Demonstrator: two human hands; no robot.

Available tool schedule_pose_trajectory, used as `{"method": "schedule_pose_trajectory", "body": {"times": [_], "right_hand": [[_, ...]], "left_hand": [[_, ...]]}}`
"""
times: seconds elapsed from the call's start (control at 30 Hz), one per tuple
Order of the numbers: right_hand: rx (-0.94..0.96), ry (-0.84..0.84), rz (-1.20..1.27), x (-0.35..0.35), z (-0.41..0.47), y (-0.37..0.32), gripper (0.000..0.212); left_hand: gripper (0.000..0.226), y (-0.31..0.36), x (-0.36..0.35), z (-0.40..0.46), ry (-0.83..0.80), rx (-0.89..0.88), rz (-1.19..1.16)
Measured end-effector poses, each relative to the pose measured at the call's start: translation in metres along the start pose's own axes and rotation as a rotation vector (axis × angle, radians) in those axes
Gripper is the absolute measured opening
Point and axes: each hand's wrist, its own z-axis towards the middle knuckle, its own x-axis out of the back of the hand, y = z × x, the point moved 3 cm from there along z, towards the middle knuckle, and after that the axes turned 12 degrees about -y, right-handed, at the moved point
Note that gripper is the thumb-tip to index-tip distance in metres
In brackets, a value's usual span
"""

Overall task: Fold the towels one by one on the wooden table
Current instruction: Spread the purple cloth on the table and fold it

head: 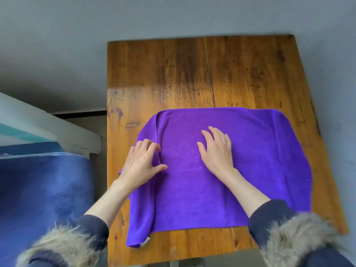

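A purple towel (240,170) lies spread on the near half of the wooden table (192,74), folded over once, with an uneven lower layer sticking out along its left side. My left hand (141,160) rests on that left edge with fingers curled and thumb out, pressing the fold line. My right hand (216,149) lies flat on the middle of the towel, fingers spread and pointing away from me. Neither hand grips the cloth. A small white label shows at the towel's near left corner.
The far half of the table shows bare wood. Left of the table stands a bed with a blue cover (44,189) and a white frame (57,128). Grey floor surrounds the table. Fur-trimmed dark sleeves cover both my forearms near the bottom edge.
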Motion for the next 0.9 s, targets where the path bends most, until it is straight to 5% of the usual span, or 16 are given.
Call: {"method": "schedule_pose_trajectory", "body": {"times": [0.1,0.33,0.57,0.9], "right_hand": [[0.008,-0.035,-0.07,-0.031,-0.004,-0.03,0.054],[-0.076,0.043,-0.089,-0.055,-0.004,-0.046,0.059],[-0.108,0.07,-0.153,-0.061,-0.003,-0.047,0.058],[-0.112,0.125,-0.171,-0.064,-0.003,-0.047,0.06]], "left_hand": [[0.058,-0.011,-0.007,-0.007,0.0,-0.055,0.023],[0.011,-0.046,0.001,-0.018,0.225,-0.155,-0.2],[0.014,-0.085,0.034,-0.005,0.351,0.086,-0.778],[0.004,-0.141,0.071,0.049,0.492,0.265,-0.7]]}}
